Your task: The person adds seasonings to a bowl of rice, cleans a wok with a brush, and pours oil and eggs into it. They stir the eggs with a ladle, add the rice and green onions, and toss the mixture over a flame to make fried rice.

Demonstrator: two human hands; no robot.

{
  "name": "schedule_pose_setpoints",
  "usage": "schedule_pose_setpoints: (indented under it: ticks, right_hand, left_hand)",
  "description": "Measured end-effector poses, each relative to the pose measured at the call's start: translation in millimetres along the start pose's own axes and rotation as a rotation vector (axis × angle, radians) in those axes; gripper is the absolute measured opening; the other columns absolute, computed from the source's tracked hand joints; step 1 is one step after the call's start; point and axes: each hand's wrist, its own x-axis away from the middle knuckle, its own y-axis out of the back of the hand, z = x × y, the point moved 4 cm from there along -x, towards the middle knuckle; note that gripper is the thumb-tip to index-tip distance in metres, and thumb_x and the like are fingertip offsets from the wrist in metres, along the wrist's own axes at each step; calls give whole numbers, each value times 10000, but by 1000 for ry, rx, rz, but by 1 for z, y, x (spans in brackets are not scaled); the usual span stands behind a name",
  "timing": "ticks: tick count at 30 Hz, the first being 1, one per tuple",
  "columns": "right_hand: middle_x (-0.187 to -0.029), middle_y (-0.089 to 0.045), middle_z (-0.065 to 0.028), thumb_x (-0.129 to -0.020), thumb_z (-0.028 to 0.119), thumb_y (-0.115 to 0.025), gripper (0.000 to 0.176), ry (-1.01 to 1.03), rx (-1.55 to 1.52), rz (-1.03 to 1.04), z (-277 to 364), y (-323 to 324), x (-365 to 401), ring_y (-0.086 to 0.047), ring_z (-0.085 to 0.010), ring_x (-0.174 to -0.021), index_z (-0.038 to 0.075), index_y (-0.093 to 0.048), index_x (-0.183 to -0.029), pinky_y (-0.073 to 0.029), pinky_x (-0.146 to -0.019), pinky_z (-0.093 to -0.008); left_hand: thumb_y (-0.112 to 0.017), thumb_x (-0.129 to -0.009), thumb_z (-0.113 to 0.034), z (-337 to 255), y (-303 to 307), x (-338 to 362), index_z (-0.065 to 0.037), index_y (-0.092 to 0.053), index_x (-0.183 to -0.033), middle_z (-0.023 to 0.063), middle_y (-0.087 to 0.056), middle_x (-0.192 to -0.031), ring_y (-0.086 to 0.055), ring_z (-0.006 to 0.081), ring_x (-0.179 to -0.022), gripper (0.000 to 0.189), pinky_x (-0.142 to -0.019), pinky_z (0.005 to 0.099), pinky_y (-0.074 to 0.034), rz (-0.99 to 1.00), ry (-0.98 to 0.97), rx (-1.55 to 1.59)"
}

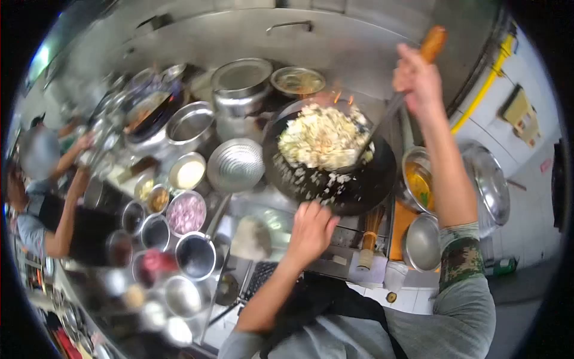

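A large black wok (376,185) stands over the stove, with flames at its far side. It holds a heap of pale chopped food (326,134), with small white bits scattered across the near wall. My left hand (312,228) is closed on the near rim of the wok, its fingers curled over the edge. High above the right side, my right hand (417,84) grips a long-handled wok ladle (434,42) near its wooden end. The metal shaft slants down into the wok, and the ladle's head is partly hidden in the food.
Left of the wok sit a perforated strainer (236,165), a bowl of chopped purple onion (186,213) and several metal bowls. Right are a bowl of orange liquid (419,178), a bamboo brush (369,236) and an empty bowl (423,242). A co-worker (60,209) stands far left.
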Motion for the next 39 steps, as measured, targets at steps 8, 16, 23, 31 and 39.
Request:
schedule_pose_setpoints:
  ticks: [8,16,23,31,39]
  right_hand:
    - [-526,-340,63,-935,243,-649,350,15,-256,-22,-88,30,-10,-308,-75,-401,151,-418,-689,-267,-394,-267]
    - [-510,-330,57,-927,260,-658,355,5,-374,81,-94,0,-35,-311,-82,-393,142,-414,-697,-253,-392,-264]
    - [-577,-385,53,-952,208,-609,166,-263,-388,542,-99,-6,-102,-357,-83,-458,95,-556,-842,-327,-439,-264]
    - [-509,-358,36,-931,327,-573,387,-215,-164,428,-130,74,-159,-344,-126,-421,190,-356,-640,-309,-397,-317]
    - [-686,-372,16,-1023,345,-491,270,-110,97,261,-145,90,-122,-324,-84,-563,111,-601,-1097,-323,-530,-269]
  left_hand:
    - [-709,-838,-169,47,-39,-33,-46,-631,-1027,151,-567,-1110,-519,376,-1096,239,-901,454,-442,22,18,-27]
    - [-767,-798,-137,-5,58,10,-41,-627,-1186,185,-560,-1280,-537,389,-1176,423,-983,457,-445,-82,155,-91]
    - [-756,-809,-215,-1,34,-5,-70,-638,-1181,165,-586,-1251,-538,363,-1190,416,-1005,470,-436,-18,32,-79]
    - [-753,-729,-344,14,-32,-33,4,-623,-1050,230,-545,-1190,-490,371,-1166,491,-925,489,-418,390,254,36]
    - [-661,-829,-331,41,-73,-16,-20,-609,-943,150,-538,-1041,-481,325,-1044,335,-845,460,-401,-97,90,40]
